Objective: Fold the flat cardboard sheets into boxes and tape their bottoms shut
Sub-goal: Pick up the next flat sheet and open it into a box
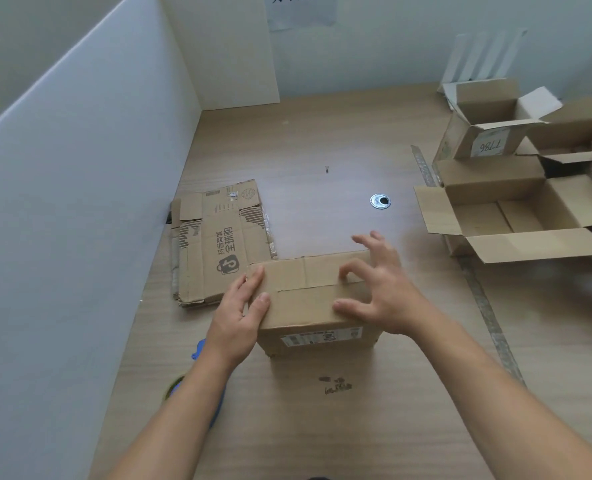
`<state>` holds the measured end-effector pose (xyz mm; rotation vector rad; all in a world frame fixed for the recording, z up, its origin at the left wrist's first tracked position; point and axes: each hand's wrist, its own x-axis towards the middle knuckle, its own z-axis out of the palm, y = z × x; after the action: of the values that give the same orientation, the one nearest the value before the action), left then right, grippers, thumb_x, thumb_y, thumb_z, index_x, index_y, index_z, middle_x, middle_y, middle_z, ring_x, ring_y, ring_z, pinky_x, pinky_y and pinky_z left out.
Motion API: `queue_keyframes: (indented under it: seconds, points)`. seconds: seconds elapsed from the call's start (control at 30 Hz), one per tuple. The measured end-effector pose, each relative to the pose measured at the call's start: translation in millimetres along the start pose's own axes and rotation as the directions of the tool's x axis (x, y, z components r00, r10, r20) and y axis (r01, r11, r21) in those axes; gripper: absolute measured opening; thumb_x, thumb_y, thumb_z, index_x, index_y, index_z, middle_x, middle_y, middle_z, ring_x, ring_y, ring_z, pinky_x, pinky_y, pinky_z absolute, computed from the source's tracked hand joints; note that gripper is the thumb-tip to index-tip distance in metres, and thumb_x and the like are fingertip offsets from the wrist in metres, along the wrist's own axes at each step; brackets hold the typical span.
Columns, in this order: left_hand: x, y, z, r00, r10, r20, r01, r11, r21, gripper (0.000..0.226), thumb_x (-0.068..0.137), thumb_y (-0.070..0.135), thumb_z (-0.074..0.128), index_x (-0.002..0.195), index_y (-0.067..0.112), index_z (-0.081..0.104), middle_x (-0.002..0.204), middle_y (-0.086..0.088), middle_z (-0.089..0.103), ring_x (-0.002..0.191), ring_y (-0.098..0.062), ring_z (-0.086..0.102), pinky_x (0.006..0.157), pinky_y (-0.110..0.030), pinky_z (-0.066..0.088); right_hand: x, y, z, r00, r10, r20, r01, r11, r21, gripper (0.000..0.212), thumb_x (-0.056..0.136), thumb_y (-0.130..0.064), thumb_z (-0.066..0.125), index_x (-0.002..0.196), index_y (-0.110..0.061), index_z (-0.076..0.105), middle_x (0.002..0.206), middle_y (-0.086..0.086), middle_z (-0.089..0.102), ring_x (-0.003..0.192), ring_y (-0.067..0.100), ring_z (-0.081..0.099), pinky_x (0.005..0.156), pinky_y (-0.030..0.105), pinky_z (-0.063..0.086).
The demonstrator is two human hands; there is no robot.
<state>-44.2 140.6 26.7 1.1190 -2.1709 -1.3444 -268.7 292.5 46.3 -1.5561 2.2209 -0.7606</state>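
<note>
At the centre of the frame a box [308, 306] stood on the counter [322, 427], its flaps [322, 275] folded shut on top with no tape visible across the seam. The left hand [242, 313] lay against the box's left edge, thumb on top, fingers fairly straight, its grip loose rather than clamped. The right hand [377, 285] pressed the flaps down with spread, bent fingertips, grip apart and holding nothing. The stack of flat sheets [218, 244] lay at centre left, and open boxes [495, 209] sat at upper right.

The folding step looked nearly done. Next, one hand would need to keep the flaps down while the other fetched the blue object [197, 348] at lower left, probably the tape holder, though a forearm mostly hid it.
</note>
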Motion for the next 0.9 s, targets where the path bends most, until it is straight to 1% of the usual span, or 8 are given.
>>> queue_keyframes:
  seconds: [0.07, 0.17, 0.27, 0.37, 0.5, 0.6, 0.73, 0.9]
  points:
    - [1.1, -0.3, 0.4, 1.0, -0.009, -0.021, 0.008, 0.999, -0.034, 0.046, 0.086, 0.043, 0.052, 0.131, 0.05, 0.048, 0.149, 0.014, 0.043, 0.143, -0.002, 0.031, 0.119, -0.024, 0.022, 3.7, -14.9, -1.7, 0.983, -0.057, 0.173, 0.089, 0.978, -0.187, 0.075, 0.062, -0.086, 0.052, 0.124, -0.045, 0.046, 0.16, -0.013, -0.002, 0.146, 0.01, -0.023, 0.114, 0.056, 0.016]
    - [2.7, -1.3, -4.2, 1.0, -0.002, -0.023, 0.0, 0.996, -0.085, 0.039, 0.09, 0.038, 0.055, 0.125, 0.054, 0.05, 0.146, 0.016, 0.047, 0.14, 0.0, 0.036, 0.121, -0.031, 0.024, 8.4, -27.4, -2.8, 0.938, 0.001, 0.345, 0.123, 0.933, -0.337, 0.087, 0.062, -0.078, 0.067, 0.134, -0.051, 0.026, 0.16, -0.01, -0.006, 0.147, 0.016, -0.016, 0.11, 0.059, 0.021]
    - [2.1, -5.4, -5.3, 0.999, -0.041, 0.017, 0.043, 0.971, -0.233, 0.035, 0.103, 0.024, 0.051, 0.13, 0.046, 0.052, 0.144, 0.018, 0.05, 0.136, 0.003, 0.041, 0.119, -0.031, 0.029, 13.6, -22.8, -6.0, 0.957, -0.03, 0.29, 0.125, 0.94, -0.317, 0.079, 0.063, -0.063, 0.075, 0.129, -0.052, 0.031, 0.155, -0.01, 0.008, 0.142, 0.016, 0.005, 0.101, 0.05, 0.033]
    - [1.2, -11.4, 1.3, 0.973, -0.23, -0.032, 0.19, 0.869, -0.457, 0.032, 0.105, 0.035, 0.045, 0.135, 0.031, 0.056, 0.13, 0.008, 0.064, 0.123, -0.009, 0.057, 0.109, -0.04, 0.042, 15.7, -10.4, -13.8, 0.98, -0.027, 0.199, 0.047, 0.994, -0.095, 0.074, 0.058, -0.064, 0.075, 0.123, -0.055, 0.042, 0.15, -0.013, 0.022, 0.138, 0.011, 0.017, 0.103, 0.047, 0.031]
    - [0.0, -28.0, 8.9, 0.887, -0.455, -0.084, 0.379, 0.819, -0.431, 0.04, 0.095, 0.051, 0.05, 0.118, 0.023, 0.068, 0.116, 0.005, 0.07, 0.113, -0.014, 0.061, 0.098, -0.037, 0.044, 7.3, 6.3, -18.5, 0.998, 0.042, 0.054, -0.053, 0.972, 0.23, 0.07, 0.053, -0.066, 0.075, 0.118, -0.06, 0.049, 0.143, -0.016, 0.033, 0.136, 0.009, 0.03, 0.112, 0.039, 0.03]
    - [2.9, -29.9, 8.2, 0.839, -0.542, -0.044, 0.478, 0.774, -0.416, 0.031, 0.097, 0.047, 0.055, 0.107, 0.021, 0.069, 0.104, 0.011, 0.068, 0.108, -0.016, 0.061, 0.094, -0.034, 0.038, -3.0, 13.0, -14.5, 0.999, 0.044, -0.012, -0.04, 0.964, 0.262, 0.067, 0.053, -0.064, 0.076, 0.115, -0.062, 0.05, 0.141, -0.016, 0.035, 0.134, 0.007, 0.034, 0.107, 0.031, 0.03]
    - [9.4, -24.4, 9.6, 0.783, -0.604, 0.151, 0.591, 0.645, -0.484, 0.03, 0.096, 0.049, 0.057, 0.106, 0.022, 0.067, 0.1, 0.005, 0.068, 0.098, -0.021, 0.064, 0.096, -0.042, 0.04, -10.3, 15.5, -21.7, 0.998, 0.058, -0.039, -0.045, 0.959, 0.279, 0.065, 0.053, -0.063, 0.076, 0.113, -0.064, 0.05, 0.142, -0.015, 0.037, 0.133, 0.004, 0.036, 0.103, 0.026, 0.029]
    - [8.2, -28.7, 28.8, 0.853, -0.519, -0.049, 0.438, 0.764, -0.474, 0.03, 0.097, 0.033, 0.062, 0.12, 0.016, 0.053, 0.109, -0.003, 0.062, 0.085, -0.016, 0.06, 0.072, -0.035, 0.053, -12.1, 16.2, -36.7, 0.999, 0.033, -0.021, -0.029, 0.988, 0.152, 0.069, 0.054, -0.067, 0.074, 0.119, -0.059, 0.052, 0.146, -0.009, 0.034, 0.139, 0.01, 0.029, 0.113, 0.041, 0.029]
